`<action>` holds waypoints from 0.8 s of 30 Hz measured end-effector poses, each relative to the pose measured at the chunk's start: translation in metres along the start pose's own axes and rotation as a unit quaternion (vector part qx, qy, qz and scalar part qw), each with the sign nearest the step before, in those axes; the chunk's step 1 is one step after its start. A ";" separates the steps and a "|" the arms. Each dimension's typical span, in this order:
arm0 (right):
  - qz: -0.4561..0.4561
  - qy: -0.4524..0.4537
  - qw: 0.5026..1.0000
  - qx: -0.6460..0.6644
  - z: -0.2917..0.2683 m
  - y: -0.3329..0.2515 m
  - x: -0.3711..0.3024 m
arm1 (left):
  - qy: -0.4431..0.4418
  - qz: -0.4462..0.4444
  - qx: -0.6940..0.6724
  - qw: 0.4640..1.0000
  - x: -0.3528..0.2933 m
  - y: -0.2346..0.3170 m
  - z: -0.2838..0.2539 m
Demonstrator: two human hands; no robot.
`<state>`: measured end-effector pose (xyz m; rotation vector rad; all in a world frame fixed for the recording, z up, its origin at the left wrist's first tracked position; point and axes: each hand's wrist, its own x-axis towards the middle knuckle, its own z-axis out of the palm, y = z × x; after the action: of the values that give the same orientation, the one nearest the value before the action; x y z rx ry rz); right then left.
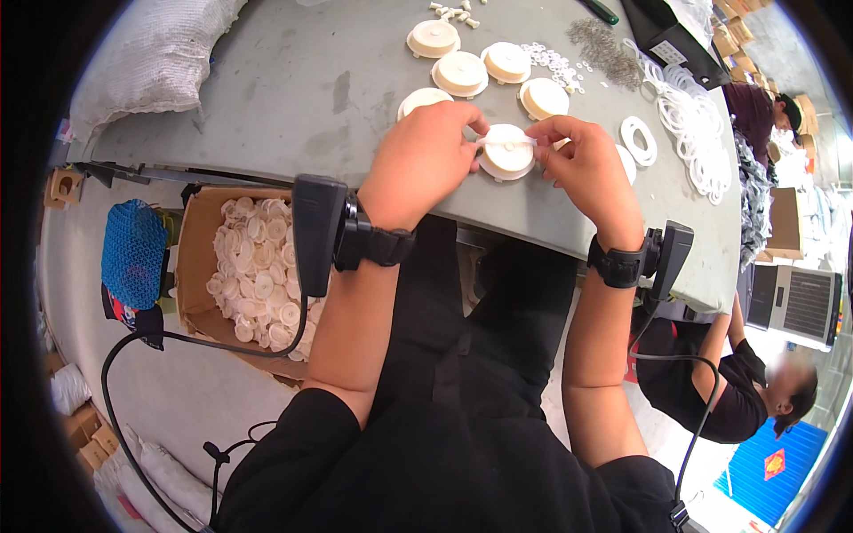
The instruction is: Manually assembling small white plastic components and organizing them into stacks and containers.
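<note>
A round cream plastic cap [508,160] with a raised centre lies at the table's near edge, between my two hands. My left hand [423,162] is closed at its left rim, thumb and fingertips pinched together. On the opposite rim, my right hand [588,162] pinches with thumb and forefinger. A thin pale line crosses the cap's top between the fingertips; I cannot make out whether it is a separate piece. Several similar caps [459,74] stand just beyond my hands, one partly covered by my left hand. Another pale round piece [625,163] is half hidden behind my right hand.
Small white rings [553,64], metal springs [604,53] and large white rings [697,133] lie on the grey table [284,107]. A white sack [151,62] is at far left. A cardboard box [197,266] of white discs stands below. Two people are at right.
</note>
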<state>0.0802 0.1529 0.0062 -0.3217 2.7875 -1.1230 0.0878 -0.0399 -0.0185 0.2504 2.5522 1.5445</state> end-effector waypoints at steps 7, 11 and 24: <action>-0.051 0.045 0.995 -0.067 0.008 0.013 0.004 | 0.001 -0.029 -0.003 1.000 0.010 0.000 0.001; 0.004 0.008 1.000 -0.023 0.006 0.001 0.005 | 0.038 0.022 0.091 0.995 0.006 0.001 0.003; 0.072 0.033 0.997 0.010 0.009 -0.001 0.012 | -0.035 -0.072 0.052 0.995 0.021 0.009 -0.002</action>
<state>0.0708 0.1436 0.0001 -0.0823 2.8016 -1.1473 0.0673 -0.0332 -0.0107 0.1273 2.5383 1.3321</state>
